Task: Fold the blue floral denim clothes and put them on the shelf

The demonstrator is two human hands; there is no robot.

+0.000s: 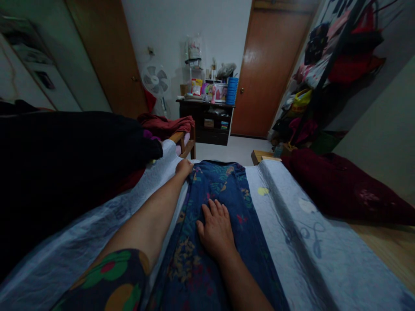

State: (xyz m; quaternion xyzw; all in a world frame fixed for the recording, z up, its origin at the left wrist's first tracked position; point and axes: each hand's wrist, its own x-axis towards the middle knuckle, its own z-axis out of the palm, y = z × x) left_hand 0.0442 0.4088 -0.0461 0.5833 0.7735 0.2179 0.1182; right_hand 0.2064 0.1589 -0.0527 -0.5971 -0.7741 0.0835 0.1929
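A dark blue garment (236,216) with a floral print lies lengthwise in front of me; its exact kind does not show. At its far left corner, my left hand (184,167) is closed on the edge, with the arm stretched out along that side. My right hand (216,229) rests flat on the middle of the cloth, palm down and fingers a little apart. Beneath the garment spreads a pale, wrinkled bed sheet (292,207) with grey lettering and a yellow print.
A large heap of black cloth (65,172) covers the left side. To the right lies a dark red pillow (343,185) by a wooden surface (382,246). Beyond the bed stand a dark cabinet (207,125), a fan (156,80) and a rack hung with bags (324,65).
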